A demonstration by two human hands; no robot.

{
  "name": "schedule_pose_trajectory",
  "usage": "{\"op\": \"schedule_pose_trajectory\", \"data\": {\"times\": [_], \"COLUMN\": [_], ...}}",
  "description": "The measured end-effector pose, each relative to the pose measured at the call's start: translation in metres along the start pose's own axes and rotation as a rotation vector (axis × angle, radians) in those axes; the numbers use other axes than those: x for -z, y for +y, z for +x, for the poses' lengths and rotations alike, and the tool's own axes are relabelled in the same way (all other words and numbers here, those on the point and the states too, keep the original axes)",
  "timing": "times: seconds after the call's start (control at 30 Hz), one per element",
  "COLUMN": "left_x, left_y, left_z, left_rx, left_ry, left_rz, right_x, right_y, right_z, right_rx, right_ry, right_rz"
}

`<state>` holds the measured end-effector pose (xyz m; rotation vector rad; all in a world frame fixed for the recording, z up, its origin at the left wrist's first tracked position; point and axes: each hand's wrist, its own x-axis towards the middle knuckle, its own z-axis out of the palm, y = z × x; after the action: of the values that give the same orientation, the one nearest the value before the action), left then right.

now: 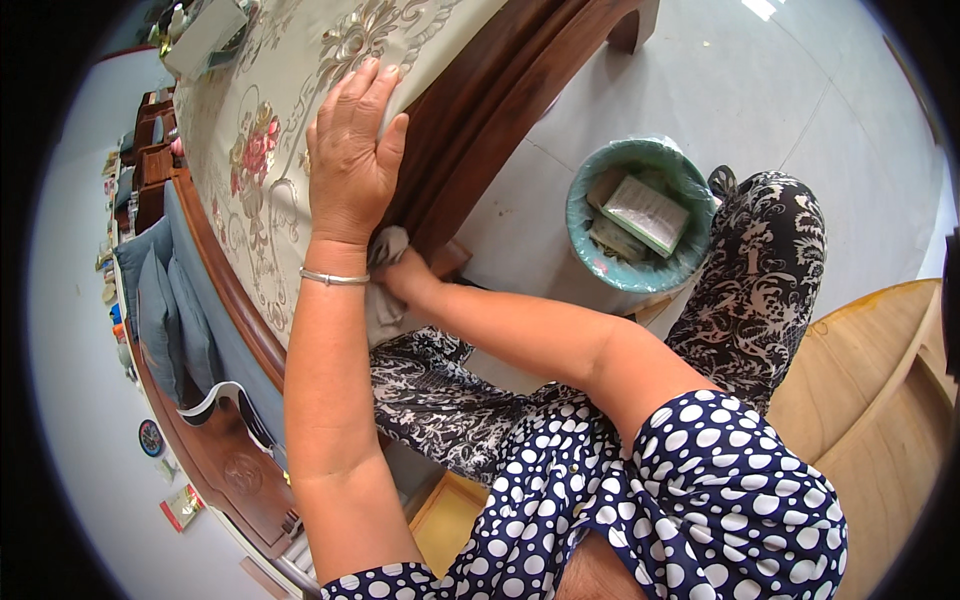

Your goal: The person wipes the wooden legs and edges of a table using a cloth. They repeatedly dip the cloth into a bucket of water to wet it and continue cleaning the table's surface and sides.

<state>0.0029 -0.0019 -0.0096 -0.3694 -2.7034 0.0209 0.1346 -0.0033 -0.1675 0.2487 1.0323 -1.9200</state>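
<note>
My left hand lies flat on a cream tablecloth printed with flowers and scrolls, its fingers stretched toward the far end. A silver bangle circles that wrist. Below the table's edge, my right hand is closed on a greyish cloth, pressed against the dark wooden side of the table near a leg. Part of the right hand and some of the cloth are hidden behind my left wrist and the table edge.
A teal, bag-lined bin holding a white box stands on grey floor tiles beside my knee. To the left is a wooden sofa with blue-grey cushions. A pale wooden piece is at the right.
</note>
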Motion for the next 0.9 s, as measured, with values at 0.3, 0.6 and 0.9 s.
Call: {"op": "schedule_pose_trajectory", "data": {"times": [0.3,0.6,0.9], "left_x": [0.005,0.001,0.003], "left_y": [0.007,0.003,0.002], "left_z": [0.007,0.006,0.005], "left_rx": [-0.009,0.000,-0.005], "left_ry": [-0.055,-0.072,-0.080], "left_rz": [-0.003,-0.027,-0.012], "right_x": [0.083,0.165,0.168], "right_y": [-0.139,-0.291,-0.339], "right_z": [0.007,0.030,0.043], "right_rx": [0.239,0.656,1.102], "right_ry": [0.108,0.214,0.196], "right_rz": [0.269,0.410,0.157]}}
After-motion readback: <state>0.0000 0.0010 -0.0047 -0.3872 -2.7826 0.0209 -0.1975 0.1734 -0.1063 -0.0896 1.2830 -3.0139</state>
